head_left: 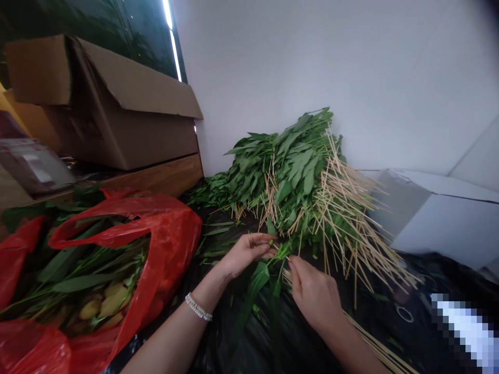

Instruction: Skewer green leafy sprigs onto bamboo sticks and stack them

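Observation:
Leafy green stems (pixel 284 250) sit bunched on a thin bamboo skewer between my two hands, their long leaves (pixel 259 280) hanging down. My left hand (pixel 249 253), with a beaded bracelet at the wrist, is closed and pinches the greens near the skewer's far end. On the other side, my right hand (pixel 314 291) grips the skewer with thumb and fingers, covering part of it. Just beyond my hands rises a heap of skewered greens (pixel 300 161), its many bare skewer ends (pixel 351 208) pointing right and toward me. Loose skewers (pixel 376 345) lie beneath my right forearm.
A red plastic bag (pixel 175 228) with loose greens and yellowish round pieces (pixel 93 307) stands at left. Behind it, an open cardboard box (pixel 144 135) rests on a wooden ledge. A white box (pixel 444 218) is at right. Black plastic sheeting (pixel 218 332) covers the work surface.

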### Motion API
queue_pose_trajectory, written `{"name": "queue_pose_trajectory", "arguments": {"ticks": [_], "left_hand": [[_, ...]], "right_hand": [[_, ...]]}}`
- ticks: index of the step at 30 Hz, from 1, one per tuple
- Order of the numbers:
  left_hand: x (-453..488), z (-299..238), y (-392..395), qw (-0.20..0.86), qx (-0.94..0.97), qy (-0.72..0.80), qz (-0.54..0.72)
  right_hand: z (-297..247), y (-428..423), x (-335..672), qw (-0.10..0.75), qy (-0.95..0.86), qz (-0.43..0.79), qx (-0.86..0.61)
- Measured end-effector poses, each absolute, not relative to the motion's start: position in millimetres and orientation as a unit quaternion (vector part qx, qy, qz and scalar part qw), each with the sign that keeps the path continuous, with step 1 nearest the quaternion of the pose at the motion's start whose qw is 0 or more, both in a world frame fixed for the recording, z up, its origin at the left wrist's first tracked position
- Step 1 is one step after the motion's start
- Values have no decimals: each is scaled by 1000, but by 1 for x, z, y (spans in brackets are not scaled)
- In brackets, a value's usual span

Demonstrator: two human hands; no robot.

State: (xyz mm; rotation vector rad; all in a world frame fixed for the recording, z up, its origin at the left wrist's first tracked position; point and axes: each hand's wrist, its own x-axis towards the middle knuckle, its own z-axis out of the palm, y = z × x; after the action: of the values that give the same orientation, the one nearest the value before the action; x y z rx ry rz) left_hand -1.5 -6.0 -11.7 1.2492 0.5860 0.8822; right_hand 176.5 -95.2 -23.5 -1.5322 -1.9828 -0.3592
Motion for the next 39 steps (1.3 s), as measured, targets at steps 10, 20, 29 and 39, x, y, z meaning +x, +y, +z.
{"name": "queue_pose_trajectory", "arguments": {"ticks": [10,20,29,39], "left_hand": [[-2,-3,-5,605,603,321,410],[-3,-4,-5,614,592,322,412],[-2,-8,-3,624,566,327,428],[-3,-7,-4,626,581,321,410]], "right_hand": [[-23,-95,177,307,-747,-151,-570],[-24,-95,177,302,-748,-134,-576],[-25,-95,177,302,-746,-131,-579],[-25,-95,177,305,-742,-124,-584]]}}
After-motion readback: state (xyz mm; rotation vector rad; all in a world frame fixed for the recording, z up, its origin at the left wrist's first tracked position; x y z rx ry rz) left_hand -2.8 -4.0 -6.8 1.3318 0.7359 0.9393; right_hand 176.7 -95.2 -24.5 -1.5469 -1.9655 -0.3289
